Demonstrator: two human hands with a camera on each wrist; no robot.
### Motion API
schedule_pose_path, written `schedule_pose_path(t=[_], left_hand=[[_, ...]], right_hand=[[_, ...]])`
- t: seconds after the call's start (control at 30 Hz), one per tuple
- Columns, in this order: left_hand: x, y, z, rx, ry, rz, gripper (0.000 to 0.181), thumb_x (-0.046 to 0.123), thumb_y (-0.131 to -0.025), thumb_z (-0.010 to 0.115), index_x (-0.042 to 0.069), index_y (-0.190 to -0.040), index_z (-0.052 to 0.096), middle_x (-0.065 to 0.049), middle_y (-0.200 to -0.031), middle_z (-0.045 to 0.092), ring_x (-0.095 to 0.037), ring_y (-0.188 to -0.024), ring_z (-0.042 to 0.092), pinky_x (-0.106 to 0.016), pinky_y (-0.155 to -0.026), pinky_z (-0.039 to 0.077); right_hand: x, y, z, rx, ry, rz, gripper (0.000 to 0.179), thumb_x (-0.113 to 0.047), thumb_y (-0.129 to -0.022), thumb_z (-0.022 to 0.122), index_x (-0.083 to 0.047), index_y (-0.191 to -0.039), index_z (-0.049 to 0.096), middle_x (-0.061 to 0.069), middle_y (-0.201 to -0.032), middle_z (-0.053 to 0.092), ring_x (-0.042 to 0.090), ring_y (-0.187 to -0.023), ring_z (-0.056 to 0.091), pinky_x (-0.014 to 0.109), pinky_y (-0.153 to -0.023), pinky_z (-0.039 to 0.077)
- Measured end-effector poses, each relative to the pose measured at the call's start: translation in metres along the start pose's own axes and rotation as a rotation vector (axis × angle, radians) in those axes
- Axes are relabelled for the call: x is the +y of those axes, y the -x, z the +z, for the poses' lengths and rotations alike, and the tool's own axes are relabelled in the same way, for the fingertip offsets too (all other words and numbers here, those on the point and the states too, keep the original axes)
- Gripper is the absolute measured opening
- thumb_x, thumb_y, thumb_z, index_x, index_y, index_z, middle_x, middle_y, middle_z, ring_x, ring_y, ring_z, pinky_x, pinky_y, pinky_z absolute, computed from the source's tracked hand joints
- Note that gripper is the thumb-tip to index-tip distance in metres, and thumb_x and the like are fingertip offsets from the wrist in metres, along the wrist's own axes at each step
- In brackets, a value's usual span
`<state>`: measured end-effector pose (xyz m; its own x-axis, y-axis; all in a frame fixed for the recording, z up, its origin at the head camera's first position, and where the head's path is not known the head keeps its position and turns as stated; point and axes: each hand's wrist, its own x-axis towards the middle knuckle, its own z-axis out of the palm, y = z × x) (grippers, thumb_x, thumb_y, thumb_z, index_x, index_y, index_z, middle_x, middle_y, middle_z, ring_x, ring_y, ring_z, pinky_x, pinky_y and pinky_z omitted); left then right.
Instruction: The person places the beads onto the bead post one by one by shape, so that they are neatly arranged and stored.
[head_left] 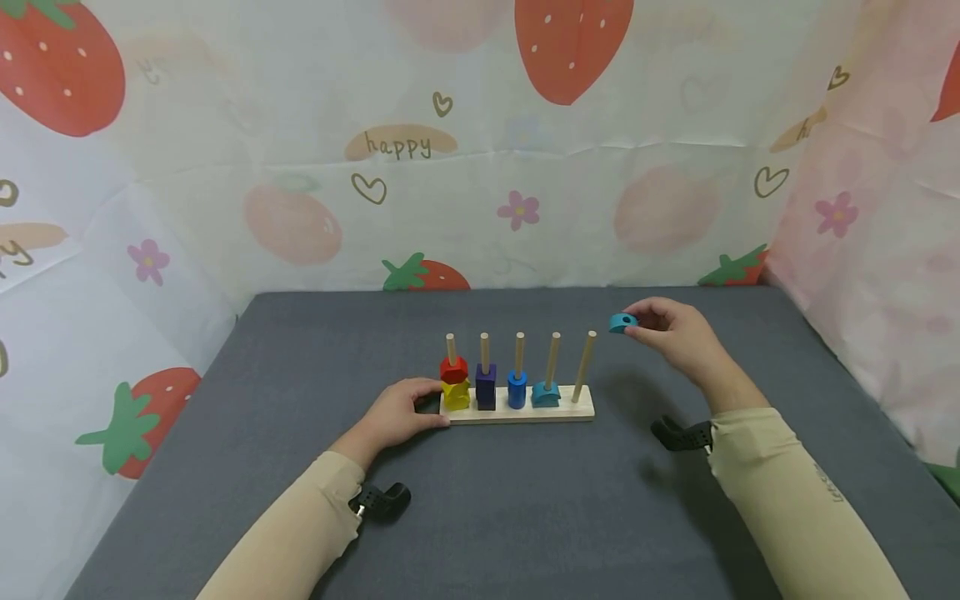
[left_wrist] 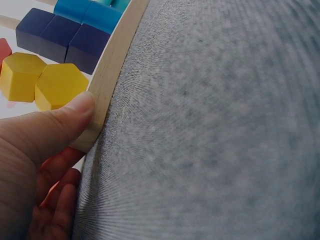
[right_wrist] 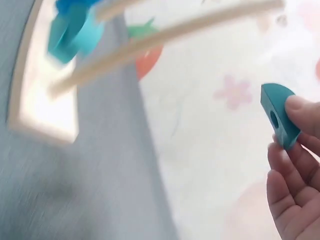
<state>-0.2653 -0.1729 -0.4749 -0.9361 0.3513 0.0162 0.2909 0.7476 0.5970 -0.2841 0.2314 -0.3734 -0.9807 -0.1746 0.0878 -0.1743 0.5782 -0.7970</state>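
A wooden peg board (head_left: 517,417) with several upright pegs stands on the grey cloth. My left hand (head_left: 401,410) grips its left end, thumb on the front edge in the left wrist view. Yellow blocks (head_left: 456,395) with a red block (head_left: 453,369) above them sit on the leftmost peg. Then come dark purple blocks (head_left: 486,388), blue blocks (head_left: 517,390) and teal half-round blocks (head_left: 546,395). The rightmost peg (head_left: 585,367) is bare. Up and right of it, my right hand (head_left: 675,333) pinches a teal half-round block (right_wrist: 280,114) with a hole through it.
Grey cloth (head_left: 487,517) covers the table. A printed curtain (head_left: 570,183) with strawberries and flowers hangs behind and at both sides. Black straps (head_left: 682,435) show at both wrists over beige sleeves (head_left: 795,500).
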Motion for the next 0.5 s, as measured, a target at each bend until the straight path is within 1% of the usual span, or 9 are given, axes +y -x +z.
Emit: schedule_pose_path(t=[0.1,0.23,0.33,0.5], left_hand=[[0.000,0.000,0.000,-0.001,0.000,-0.005,0.057,0.037,-0.074,0.075,0.014,-0.123,0.059,-0.002,-0.124,0.057,-0.023,-0.117,0.049,-0.042,-0.099,0.038],[-0.001,0.000,0.001,-0.003,-0.001,-0.013,0.058,0.038,-0.074,0.075,0.014,-0.124,0.058,-0.002,-0.124,0.056,-0.022,-0.117,0.049,-0.042,-0.099,0.038],[0.000,0.000,0.001,-0.004,-0.001,-0.016,0.058,0.038,-0.074,0.075,0.013,-0.124,0.058,-0.003,-0.124,0.056,-0.023,-0.117,0.049,-0.042,-0.099,0.038],[0.001,0.000,0.000,-0.006,0.001,-0.018,0.059,0.037,-0.074,0.075,0.013,-0.124,0.058,-0.003,-0.124,0.056,-0.023,-0.116,0.049,-0.042,-0.098,0.039]], right_hand=[[-0.018,-0.002,0.000,0.033,-0.016,-0.021,0.031,-0.033,-0.086,0.063,-0.013,-0.110,0.060,0.003,-0.100,0.061,0.019,-0.090,0.056,0.032,-0.077,0.046],[-0.036,-0.003,0.003,0.046,-0.052,-0.076,0.032,-0.031,-0.086,0.063,-0.011,-0.110,0.060,0.004,-0.100,0.060,0.016,-0.088,0.056,0.029,-0.075,0.046],[-0.047,-0.004,0.007,0.011,-0.092,-0.135,0.031,-0.027,-0.086,0.064,-0.007,-0.110,0.061,0.005,-0.100,0.061,0.015,-0.087,0.056,0.027,-0.075,0.047],[-0.060,-0.004,0.018,-0.078,-0.090,-0.207,0.030,-0.025,-0.086,0.064,-0.006,-0.109,0.061,0.006,-0.095,0.060,0.017,-0.082,0.057,0.029,-0.072,0.049]])
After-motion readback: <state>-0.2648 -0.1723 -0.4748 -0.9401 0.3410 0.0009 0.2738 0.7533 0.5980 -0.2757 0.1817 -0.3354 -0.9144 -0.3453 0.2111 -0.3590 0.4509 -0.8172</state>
